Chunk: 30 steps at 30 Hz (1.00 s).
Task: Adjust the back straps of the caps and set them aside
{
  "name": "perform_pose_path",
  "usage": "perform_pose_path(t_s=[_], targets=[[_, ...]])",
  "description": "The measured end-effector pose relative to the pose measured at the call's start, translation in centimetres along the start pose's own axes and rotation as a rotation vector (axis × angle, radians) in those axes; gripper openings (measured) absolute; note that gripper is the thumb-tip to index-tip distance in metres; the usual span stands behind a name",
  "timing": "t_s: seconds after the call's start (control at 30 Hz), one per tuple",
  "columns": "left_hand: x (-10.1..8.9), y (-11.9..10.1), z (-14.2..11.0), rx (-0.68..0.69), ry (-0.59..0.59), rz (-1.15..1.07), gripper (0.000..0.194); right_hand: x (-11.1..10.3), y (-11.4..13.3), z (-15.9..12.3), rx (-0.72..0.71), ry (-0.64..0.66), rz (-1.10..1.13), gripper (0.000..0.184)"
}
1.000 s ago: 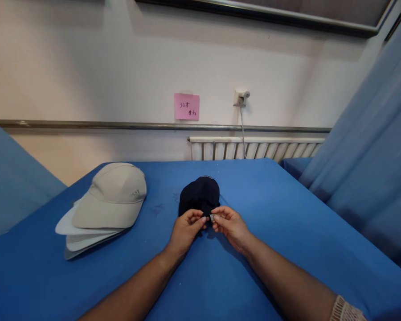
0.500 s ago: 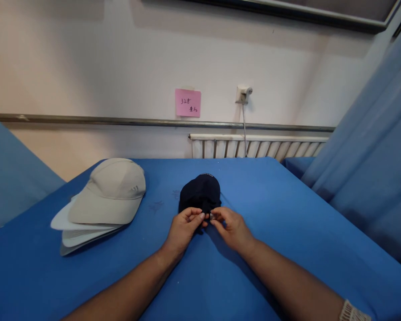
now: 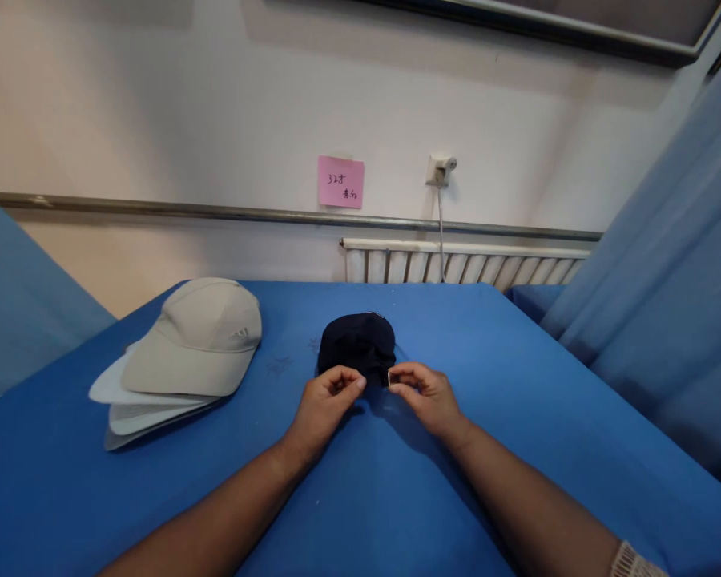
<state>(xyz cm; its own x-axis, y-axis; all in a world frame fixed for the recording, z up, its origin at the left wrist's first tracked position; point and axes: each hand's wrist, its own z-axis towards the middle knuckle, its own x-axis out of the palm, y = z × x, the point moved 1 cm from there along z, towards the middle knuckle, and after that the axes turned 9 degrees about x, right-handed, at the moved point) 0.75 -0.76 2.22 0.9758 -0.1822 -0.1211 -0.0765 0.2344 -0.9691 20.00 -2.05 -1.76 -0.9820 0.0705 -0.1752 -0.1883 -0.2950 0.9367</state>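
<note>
A dark navy or black cap (image 3: 356,340) lies on the blue-covered table, its near edge between my hands. My left hand (image 3: 324,405) pinches thumb against forefinger at the cap's near left edge; the bit of fabric inside the pinch is mostly hidden. At the near right edge, my right hand (image 3: 425,397) holds a small shiny metal buckle (image 3: 388,377) between thumb and fingertips. That buckle sits at the end of the cap's strap, right against the dark fabric.
Left of the cap stands a stack of several caps, a beige cap (image 3: 207,316) on top. Blue curtains (image 3: 654,296) hang on both sides. Behind the blue table (image 3: 486,497) are a radiator (image 3: 396,264), a metal rail (image 3: 246,212), a plugged socket (image 3: 440,170) and a pink note (image 3: 340,182).
My hands have come apart a little: the right one has shifted slightly right with the metal buckle now showing, the left slightly left. My view has tilted slightly.
</note>
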Motion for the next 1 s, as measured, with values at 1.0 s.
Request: perform_pose_path(t_s=[1.0], targets=[[0.1,0.6,-0.4,0.137,0.093,0.185,0.017,0.9,0.6,-0.6,0.063,0.037,0.009,0.014]])
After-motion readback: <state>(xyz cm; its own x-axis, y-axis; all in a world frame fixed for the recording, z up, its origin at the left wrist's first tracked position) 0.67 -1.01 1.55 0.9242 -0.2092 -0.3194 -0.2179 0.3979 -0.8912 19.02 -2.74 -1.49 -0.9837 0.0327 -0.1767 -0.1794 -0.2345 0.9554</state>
